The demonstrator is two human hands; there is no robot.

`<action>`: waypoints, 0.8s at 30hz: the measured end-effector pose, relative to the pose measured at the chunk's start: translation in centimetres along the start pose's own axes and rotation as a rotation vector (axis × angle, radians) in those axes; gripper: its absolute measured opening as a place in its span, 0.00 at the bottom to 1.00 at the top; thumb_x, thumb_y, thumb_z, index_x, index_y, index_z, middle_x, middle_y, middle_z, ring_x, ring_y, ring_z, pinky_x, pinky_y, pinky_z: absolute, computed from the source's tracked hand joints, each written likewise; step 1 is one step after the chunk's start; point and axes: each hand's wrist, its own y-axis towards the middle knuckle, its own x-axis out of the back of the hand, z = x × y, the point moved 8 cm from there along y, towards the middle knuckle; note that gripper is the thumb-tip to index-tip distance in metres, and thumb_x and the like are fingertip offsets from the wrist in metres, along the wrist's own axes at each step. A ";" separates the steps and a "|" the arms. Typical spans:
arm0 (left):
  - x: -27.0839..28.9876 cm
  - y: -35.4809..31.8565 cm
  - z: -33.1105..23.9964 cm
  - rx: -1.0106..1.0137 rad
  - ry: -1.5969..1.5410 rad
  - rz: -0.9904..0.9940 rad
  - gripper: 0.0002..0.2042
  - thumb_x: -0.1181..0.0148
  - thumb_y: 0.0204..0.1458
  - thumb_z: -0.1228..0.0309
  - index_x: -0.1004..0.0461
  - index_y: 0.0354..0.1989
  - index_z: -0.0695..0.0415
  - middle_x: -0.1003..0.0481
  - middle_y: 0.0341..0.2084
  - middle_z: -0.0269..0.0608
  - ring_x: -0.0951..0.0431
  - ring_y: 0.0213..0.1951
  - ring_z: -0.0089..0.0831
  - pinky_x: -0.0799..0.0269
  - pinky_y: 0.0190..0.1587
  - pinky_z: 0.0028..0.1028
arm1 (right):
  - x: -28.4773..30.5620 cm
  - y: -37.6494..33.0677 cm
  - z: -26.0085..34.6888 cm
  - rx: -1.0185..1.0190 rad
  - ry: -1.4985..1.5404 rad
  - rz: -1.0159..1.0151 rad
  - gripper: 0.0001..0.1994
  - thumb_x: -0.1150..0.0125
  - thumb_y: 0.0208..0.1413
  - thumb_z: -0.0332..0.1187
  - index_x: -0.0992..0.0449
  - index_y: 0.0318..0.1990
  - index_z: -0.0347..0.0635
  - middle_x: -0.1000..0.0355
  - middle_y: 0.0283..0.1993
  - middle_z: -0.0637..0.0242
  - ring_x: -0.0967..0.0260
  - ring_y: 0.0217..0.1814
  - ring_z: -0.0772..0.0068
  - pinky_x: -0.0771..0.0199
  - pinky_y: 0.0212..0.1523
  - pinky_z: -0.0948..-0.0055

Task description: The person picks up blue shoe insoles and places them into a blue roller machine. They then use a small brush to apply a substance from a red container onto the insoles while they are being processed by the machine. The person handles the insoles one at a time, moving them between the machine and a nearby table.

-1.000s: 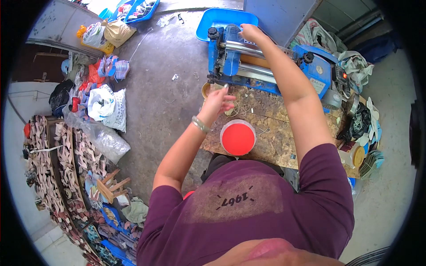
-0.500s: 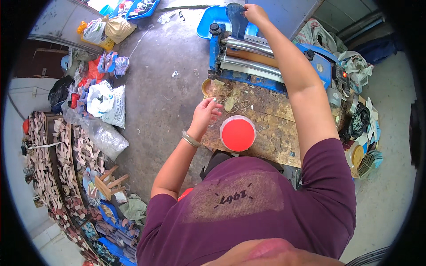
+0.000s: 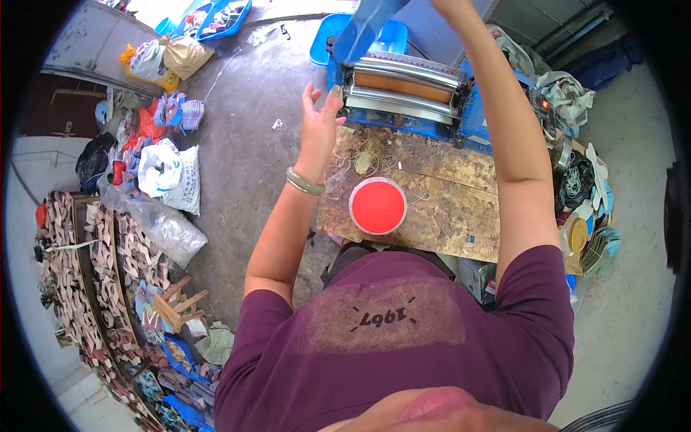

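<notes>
The left hand (image 3: pixel 320 119) is open, its fingers loosely spread and the thumb apart from them, with nothing seen in its grasp. It is raised beside the left end of a roller machine (image 3: pixel 404 88); whether the thumb touches the machine's frame cannot be told. The right hand (image 3: pixel 452 6) is cut off by the upper edge, its fingers out of view, so how far it is closed and whether it grips anything cannot be told.

Just left of the right hand, a smooth, see-through blue sheet (image 3: pixel 362 34) with a rounded lower end slants upward and runs out of the picture. In the view it overlaps the machine's upper left corner and a blue basin (image 3: pixel 394 36) behind. The machine has a blue frame, shiny metal rollers and an orange-brown band between them, and sits at the far side of a stained, worn surface (image 3: pixel 446 227). Nearer the person, a round tub (image 3: pixel 378 207) filled with bright red stands on that surface.

A second ago the sheet hung over the rollers' left end and both hands were fully in view; now sheet and right hand are higher, and the left hand, then nearer the tub, is up by the machine.
</notes>
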 end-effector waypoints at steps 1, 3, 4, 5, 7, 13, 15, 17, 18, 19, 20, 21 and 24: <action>-0.1 -0.2 0.2 0.057 -0.038 0.040 0.33 0.48 0.56 0.55 0.51 0.61 0.65 0.35 0.49 0.48 0.25 0.38 0.30 0.28 0.34 0.23 | -2.0 -0.8 -1.5 -0.019 0.042 0.080 0.08 0.45 0.48 0.32 0.26 0.33 0.38 0.27 0.34 0.55 0.30 0.38 0.55 0.31 0.38 0.63; -2.2 -0.7 -0.1 0.164 -0.145 0.173 0.28 0.48 0.56 0.57 0.44 0.58 0.65 0.29 0.43 0.47 0.24 0.31 0.26 0.29 0.29 0.20 | -4.2 -3.5 -5.5 -0.057 0.075 0.206 0.13 0.40 0.49 0.36 0.24 0.40 0.38 0.24 0.34 0.64 0.27 0.38 0.71 0.29 0.37 0.71; -2.6 -1.1 0.8 0.228 -0.132 0.230 0.24 0.48 0.56 0.59 0.41 0.54 0.65 0.27 0.39 0.45 0.25 0.27 0.24 0.31 0.26 0.19 | -6.1 -5.0 -6.1 -0.053 0.015 0.260 0.13 0.40 0.50 0.35 0.24 0.40 0.37 0.25 0.33 0.65 0.28 0.37 0.73 0.30 0.37 0.74; -2.6 -1.8 2.3 0.290 -0.118 0.283 0.21 0.49 0.56 0.60 0.37 0.51 0.64 0.26 0.34 0.43 0.27 0.23 0.22 0.32 0.23 0.18 | -7.7 -6.5 -5.8 -0.047 -0.041 0.316 0.13 0.40 0.50 0.35 0.24 0.40 0.36 0.25 0.32 0.66 0.29 0.36 0.76 0.30 0.37 0.76; -2.9 -3.5 4.2 0.392 -0.115 0.315 0.11 0.50 0.55 0.67 0.30 0.39 0.62 0.23 0.24 0.40 0.33 0.15 0.17 0.36 0.18 0.15 | -6.5 -8.7 -7.3 -0.124 -0.099 0.259 0.18 0.37 0.48 0.40 0.24 0.43 0.38 0.25 0.36 0.58 0.28 0.33 0.67 0.28 0.38 0.69; -3.7 -8.0 12.3 0.786 -0.131 0.342 0.11 0.52 0.54 0.70 0.30 0.39 0.65 0.24 0.25 0.44 0.33 0.15 0.18 0.37 0.18 0.15 | -0.9 -9.7 -14.1 -0.257 -0.286 0.100 0.22 0.36 0.46 0.42 0.26 0.46 0.38 0.25 0.42 0.56 0.27 0.42 0.62 0.28 0.43 0.68; -5.5 -7.1 12.8 0.796 -0.154 0.347 0.11 0.51 0.54 0.70 0.30 0.39 0.65 0.24 0.25 0.45 0.32 0.16 0.18 0.37 0.18 0.15 | -0.7 -9.5 -15.6 -0.194 -0.266 0.098 0.22 0.36 0.46 0.42 0.26 0.46 0.39 0.26 0.42 0.54 0.27 0.42 0.60 0.29 0.43 0.67; -7.4 -4.7 12.5 0.812 -0.196 0.324 0.11 0.51 0.54 0.70 0.30 0.39 0.65 0.24 0.24 0.45 0.32 0.16 0.18 0.38 0.17 0.15 | -1.1 -8.8 -16.6 -0.112 -0.366 0.099 0.17 0.39 0.47 0.40 0.26 0.43 0.40 0.26 0.38 0.54 0.28 0.40 0.57 0.29 0.42 0.64; -9.0 -3.4 11.6 0.724 -0.166 0.364 0.11 0.52 0.54 0.69 0.29 0.38 0.64 0.23 0.24 0.43 0.32 0.16 0.18 0.38 0.17 0.16 | -0.4 -8.3 -17.6 -0.124 -0.386 0.099 0.17 0.39 0.47 0.39 0.25 0.43 0.41 0.26 0.37 0.55 0.28 0.39 0.55 0.29 0.41 0.62; -9.5 -2.2 11.5 0.694 -0.139 0.367 0.11 0.52 0.54 0.68 0.29 0.37 0.64 0.23 0.25 0.43 0.31 0.16 0.17 0.38 0.17 0.17 | -0.7 -8.1 -17.5 -0.110 -0.406 0.058 0.16 0.39 0.47 0.38 0.25 0.43 0.42 0.26 0.38 0.55 0.28 0.40 0.56 0.29 0.42 0.62; -9.6 -1.1 11.5 0.644 -0.058 0.390 0.11 0.53 0.54 0.68 0.28 0.35 0.63 0.22 0.26 0.43 0.30 0.17 0.17 0.37 0.18 0.17 | -1.6 -7.8 -17.6 -0.191 -0.446 0.088 0.15 0.42 0.49 0.34 0.26 0.45 0.39 0.26 0.42 0.56 0.27 0.44 0.62 0.29 0.46 0.67; -9.5 -0.4 12.0 0.636 -0.043 0.391 0.13 0.53 0.55 0.66 0.29 0.36 0.64 0.22 0.26 0.44 0.30 0.17 0.18 0.36 0.18 0.17 | -2.6 -7.5 -17.1 -0.228 -0.436 0.124 0.15 0.43 0.50 0.33 0.26 0.45 0.39 0.26 0.43 0.56 0.28 0.45 0.60 0.29 0.46 0.67; -9.0 0.6 13.5 0.688 -0.055 0.418 0.18 0.54 0.57 0.58 0.31 0.41 0.64 0.22 0.29 0.47 0.28 0.19 0.20 0.34 0.20 0.17 | -5.0 -7.1 -18.2 -0.276 -0.527 0.229 0.18 0.42 0.49 0.34 0.28 0.48 0.40 0.27 0.44 0.52 0.29 0.48 0.55 0.31 0.48 0.63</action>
